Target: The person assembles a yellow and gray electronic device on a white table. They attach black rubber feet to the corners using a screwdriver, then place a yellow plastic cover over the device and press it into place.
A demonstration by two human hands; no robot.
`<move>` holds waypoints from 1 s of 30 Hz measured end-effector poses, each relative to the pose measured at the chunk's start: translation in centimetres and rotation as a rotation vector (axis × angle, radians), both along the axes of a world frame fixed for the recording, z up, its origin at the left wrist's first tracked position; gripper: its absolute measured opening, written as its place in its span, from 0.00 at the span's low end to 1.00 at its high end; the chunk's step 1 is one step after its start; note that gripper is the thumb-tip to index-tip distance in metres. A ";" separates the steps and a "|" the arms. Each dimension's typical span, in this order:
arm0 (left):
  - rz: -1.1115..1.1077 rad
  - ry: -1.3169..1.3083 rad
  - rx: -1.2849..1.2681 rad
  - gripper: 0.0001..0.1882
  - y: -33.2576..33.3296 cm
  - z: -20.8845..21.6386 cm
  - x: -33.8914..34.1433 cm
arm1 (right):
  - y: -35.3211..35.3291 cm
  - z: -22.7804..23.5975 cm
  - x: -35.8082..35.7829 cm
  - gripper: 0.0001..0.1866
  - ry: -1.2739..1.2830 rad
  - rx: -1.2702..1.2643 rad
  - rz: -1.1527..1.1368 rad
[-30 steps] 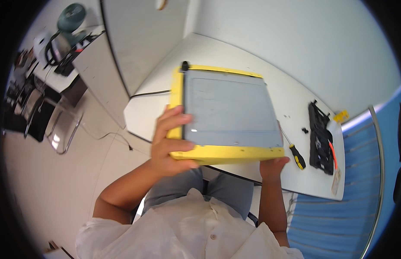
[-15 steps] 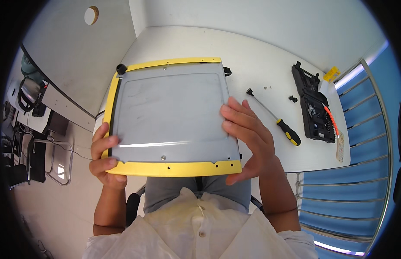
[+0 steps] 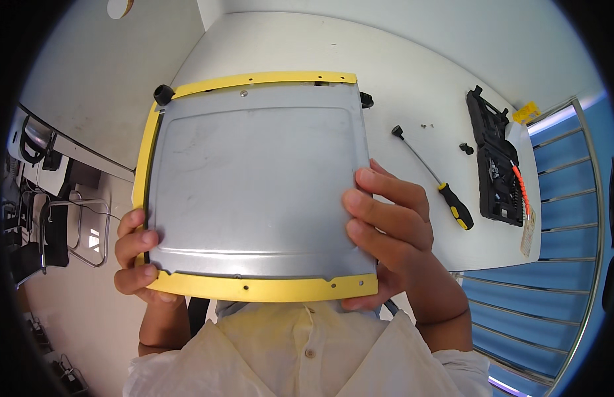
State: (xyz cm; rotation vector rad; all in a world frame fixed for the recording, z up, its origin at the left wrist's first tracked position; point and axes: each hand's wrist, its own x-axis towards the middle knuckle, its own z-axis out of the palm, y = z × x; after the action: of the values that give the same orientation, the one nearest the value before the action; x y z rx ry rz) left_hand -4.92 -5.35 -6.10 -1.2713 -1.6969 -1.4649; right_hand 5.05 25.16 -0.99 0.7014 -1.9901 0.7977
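A flat grey metal panel with a yellow frame [image 3: 254, 178] is held up in front of me, its broad face toward me. My left hand [image 3: 136, 255] grips its lower left edge, fingers curled over the yellow strip. On the right side, my right hand [image 3: 393, 225] clasps the edge, fingertips on the grey sheet and thumb low by the corner. A black round foot or knob [image 3: 163, 94] sticks out at the upper left corner. Another black part [image 3: 366, 100] shows past the upper right edge. The panel's underside is hidden.
Right of the panel, a screwdriver [image 3: 454, 205] with a black and yellow handle lies on the white table [image 3: 413, 59]. Small screws [image 3: 427, 126] and black pieces [image 3: 466, 148] lie nearby. Farther right are an open black tool case [image 3: 499, 185], an orange flexible shaft [image 3: 520, 182] and a metal railing [image 3: 578, 198].
The panel has come closer to me and looks larger, its lower edge now lower in view. Both hands have moved with it and keep their hold.
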 end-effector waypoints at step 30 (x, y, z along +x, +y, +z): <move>0.076 -0.207 0.002 0.16 0.9 3.1 1.5 | 2.4 2.2 -2.0 0.40 -0.225 0.242 0.308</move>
State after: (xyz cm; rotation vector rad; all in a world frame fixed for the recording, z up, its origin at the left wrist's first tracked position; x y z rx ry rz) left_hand -3.38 -4.48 -2.99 -1.0721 -1.8540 -1.5972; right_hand 3.01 27.52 1.24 1.1221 -2.2373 0.8522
